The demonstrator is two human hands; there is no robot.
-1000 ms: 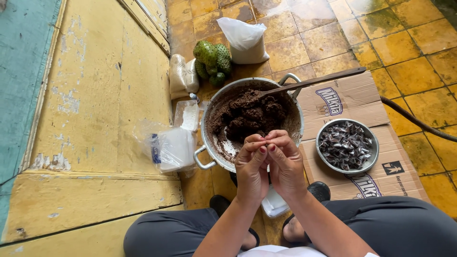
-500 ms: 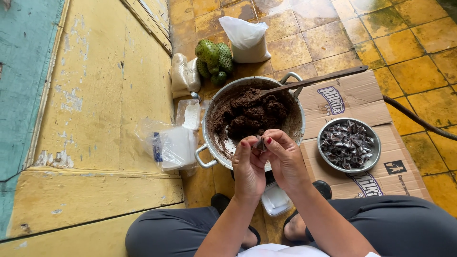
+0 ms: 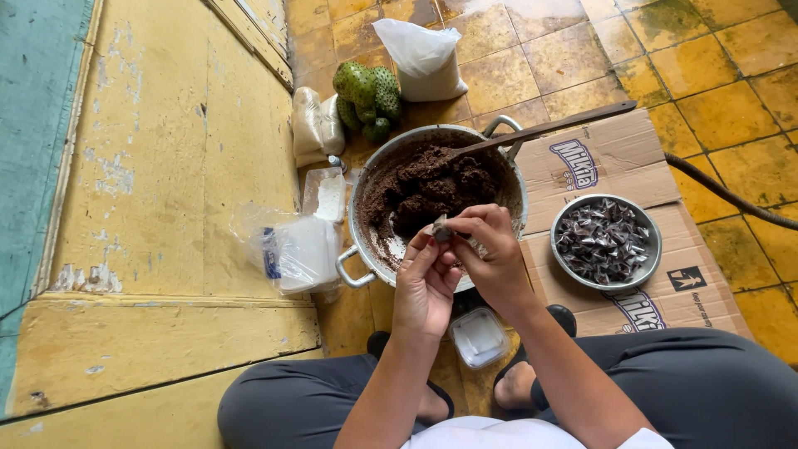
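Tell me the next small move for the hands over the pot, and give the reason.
Probably finish twisting the small wrapped piece shut. Both the left hand and the right hand pinch it above the pot of brown paste, and the bowl on the right already holds many similar wrapped pieces.

Dark grey trousers [image 3: 715,374], white top [image 3: 515,434], black sandals [image 3: 565,318]

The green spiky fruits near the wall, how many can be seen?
3: two large green spiky fruits side by side, one small below; others may hide behind.
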